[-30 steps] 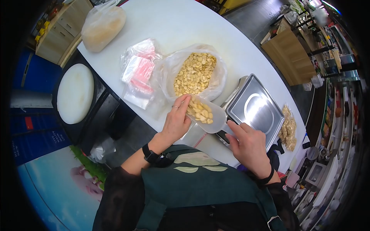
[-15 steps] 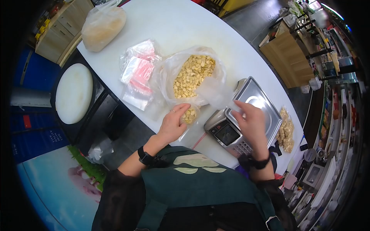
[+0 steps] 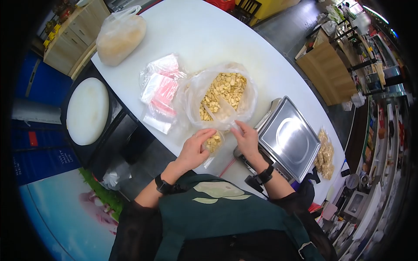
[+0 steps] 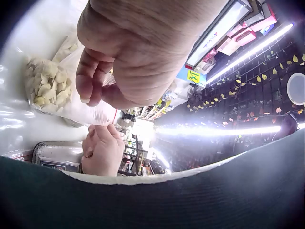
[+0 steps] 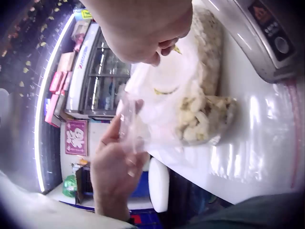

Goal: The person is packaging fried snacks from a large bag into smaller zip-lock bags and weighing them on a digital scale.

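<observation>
My left hand pinches the upper edge of a small clear zip bag, partly filled with pale yellow dried slices. Beyond it, a large translucent plastic bag stands with its mouth wide, full of the same slices. A clear plastic scoop lies with its bowl among the slices in the large bag. The fingers of my right hand close on its handle at the bag's near rim. In the left wrist view, the right hand shows just behind the small bag.
A digital scale with a steel pan stands to the right, and a bag of brownish pieces lies past it. Flat zip bags are stacked on the left of the white table. A tied bag sits at the far left.
The right hand has carried the scoop from the small bag into the large bag, moving left over the last half second. The slices it held are now in the small bag; the left hand stays there.
</observation>
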Demonstrator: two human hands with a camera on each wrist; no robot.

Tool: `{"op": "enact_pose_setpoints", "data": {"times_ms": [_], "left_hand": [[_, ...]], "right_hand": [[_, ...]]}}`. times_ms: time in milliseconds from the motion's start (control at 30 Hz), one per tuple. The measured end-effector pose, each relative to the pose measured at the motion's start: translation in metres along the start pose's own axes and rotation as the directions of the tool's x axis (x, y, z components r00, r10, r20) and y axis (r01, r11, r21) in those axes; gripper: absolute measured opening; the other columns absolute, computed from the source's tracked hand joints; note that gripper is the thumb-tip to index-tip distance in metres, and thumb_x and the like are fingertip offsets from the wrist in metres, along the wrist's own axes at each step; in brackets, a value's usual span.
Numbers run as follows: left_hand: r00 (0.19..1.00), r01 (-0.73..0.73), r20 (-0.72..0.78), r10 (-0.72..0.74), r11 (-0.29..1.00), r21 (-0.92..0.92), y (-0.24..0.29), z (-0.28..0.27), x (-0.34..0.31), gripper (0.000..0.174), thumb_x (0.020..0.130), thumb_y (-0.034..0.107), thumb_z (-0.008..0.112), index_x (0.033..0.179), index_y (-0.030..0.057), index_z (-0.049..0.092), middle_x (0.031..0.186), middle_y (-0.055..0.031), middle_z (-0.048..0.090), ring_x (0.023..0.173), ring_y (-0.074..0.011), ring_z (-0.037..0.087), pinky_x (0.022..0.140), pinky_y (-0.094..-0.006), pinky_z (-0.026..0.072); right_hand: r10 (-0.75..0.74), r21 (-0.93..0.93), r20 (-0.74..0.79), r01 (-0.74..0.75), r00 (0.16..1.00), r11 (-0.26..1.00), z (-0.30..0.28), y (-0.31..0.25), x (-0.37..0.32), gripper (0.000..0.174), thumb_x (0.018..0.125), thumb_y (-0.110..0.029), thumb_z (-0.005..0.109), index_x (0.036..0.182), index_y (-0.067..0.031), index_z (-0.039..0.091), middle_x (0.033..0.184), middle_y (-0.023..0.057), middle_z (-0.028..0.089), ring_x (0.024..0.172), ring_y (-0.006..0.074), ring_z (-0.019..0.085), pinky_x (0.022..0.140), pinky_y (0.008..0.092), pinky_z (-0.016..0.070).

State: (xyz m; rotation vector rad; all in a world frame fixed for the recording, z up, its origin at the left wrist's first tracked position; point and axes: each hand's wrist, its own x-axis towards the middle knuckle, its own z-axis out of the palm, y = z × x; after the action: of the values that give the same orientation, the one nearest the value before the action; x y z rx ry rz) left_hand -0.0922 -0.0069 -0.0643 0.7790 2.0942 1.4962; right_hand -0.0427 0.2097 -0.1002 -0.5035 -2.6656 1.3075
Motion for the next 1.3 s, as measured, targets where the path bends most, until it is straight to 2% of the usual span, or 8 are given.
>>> {"op": "enact_pose_setpoints", "data": {"times_ms": [300,533,833,900,1000,1067,1133,1300], "left_hand": [[1.0,-0.005,-0.002,0.005,0.999,-0.053,0.002,-0.001,0.004,0.062,0.068,-0.01,0.047,0.129,0.0028,0.051,0.129,-0.0117,0.049,0.055,-0.0097,0.056,0.051,-0.0222,0.0478],[0.995,0.082,-0.037,-0.088,0.988,-0.133,-0.003,0.007,0.004,0.06,0.07,-0.011,0.046,0.129,0.0007,0.05,0.13,-0.0111,0.046,0.056,-0.0099,0.057,0.05,-0.0227,0.0478],[0.98,0.153,-0.082,-0.179,0.955,-0.253,0.003,0.011,0.009,0.055,0.071,-0.007,0.05,0.126,-0.0035,0.051,0.13,-0.014,0.048,0.057,-0.015,0.061,0.052,-0.026,0.0498],[0.98,0.15,-0.085,-0.177,0.954,-0.261,0.003,0.013,0.01,0.056,0.07,-0.007,0.05,0.126,-0.0034,0.05,0.13,-0.014,0.047,0.058,-0.0148,0.061,0.052,-0.0262,0.0497],[0.976,0.166,-0.089,-0.197,0.946,-0.277,0.006,0.015,0.01,0.056,0.071,-0.007,0.051,0.127,-0.0031,0.05,0.13,-0.0135,0.047,0.058,-0.0148,0.061,0.052,-0.0263,0.0496],[0.981,0.143,-0.086,-0.171,0.954,-0.265,0.007,0.016,0.008,0.055,0.071,-0.006,0.051,0.127,-0.0028,0.049,0.13,-0.0137,0.047,0.059,-0.0142,0.061,0.054,-0.0263,0.0493],[0.984,0.132,-0.087,-0.154,0.968,-0.216,0.006,0.018,0.008,0.056,0.071,-0.005,0.052,0.127,-0.0021,0.049,0.13,-0.0134,0.047,0.062,-0.0144,0.06,0.057,-0.0269,0.0494],[0.997,0.02,-0.078,-0.02,1.0,-0.001,0.002,0.022,0.004,0.059,0.071,-0.009,0.049,0.13,0.001,0.048,0.131,-0.0104,0.045,0.062,-0.0123,0.056,0.057,-0.0242,0.0469]], "right_hand": [[0.01,0.283,-0.147,0.032,0.989,0.959,0.023,0.025,-0.011,0.036,0.084,-0.016,0.067,0.113,0.0051,0.06,0.1,0.0184,0.067,0.091,0.0214,0.064,0.08,0.0305,0.0487],[-0.041,0.239,-0.174,0.082,0.984,0.968,0.009,0.014,-0.033,0.037,0.084,-0.012,0.067,0.115,0.0047,0.059,0.101,0.0171,0.067,0.089,0.0198,0.064,0.079,0.0295,0.0487],[-0.102,0.301,-0.144,0.142,0.984,0.943,-0.049,0.002,-0.073,0.033,0.083,-0.008,0.067,0.112,0.0039,0.06,0.093,0.0132,0.065,0.079,0.0174,0.061,0.072,0.027,0.0474],[-0.14,0.263,-0.06,0.151,0.988,0.953,-0.07,0.002,-0.085,0.035,0.083,-0.002,0.066,0.116,0.0069,0.058,0.107,0.0114,0.063,0.095,0.0146,0.06,0.085,0.0253,0.0461],[-0.132,0.21,0.036,0.122,0.991,0.97,-0.099,0.001,-0.102,0.035,0.081,-0.003,0.068,0.114,0.0066,0.059,0.106,0.0116,0.064,0.095,0.0149,0.06,0.084,0.0255,0.0459],[-0.13,0.168,0.066,0.117,0.989,0.979,-0.113,-0.013,-0.106,0.036,0.079,-0.004,0.07,0.113,0.005,0.06,0.099,0.0117,0.066,0.087,0.015,0.061,0.078,0.025,0.0466],[-0.183,0.102,0.1,0.173,0.978,0.98,-0.123,-0.029,-0.106,0.034,0.078,-0.009,0.07,0.11,-0.0017,0.063,0.072,0.0071,0.057,0.058,0.0158,0.055,0.053,0.0272,0.0415],[-0.282,-0.143,0.21,0.315,0.936,0.938,-0.136,-0.056,-0.1,0.035,0.075,-0.01,0.071,0.109,-0.0049,0.063,0.067,0.0067,0.051,0.052,0.0212,0.051,0.048,0.0304,0.0403]]}}
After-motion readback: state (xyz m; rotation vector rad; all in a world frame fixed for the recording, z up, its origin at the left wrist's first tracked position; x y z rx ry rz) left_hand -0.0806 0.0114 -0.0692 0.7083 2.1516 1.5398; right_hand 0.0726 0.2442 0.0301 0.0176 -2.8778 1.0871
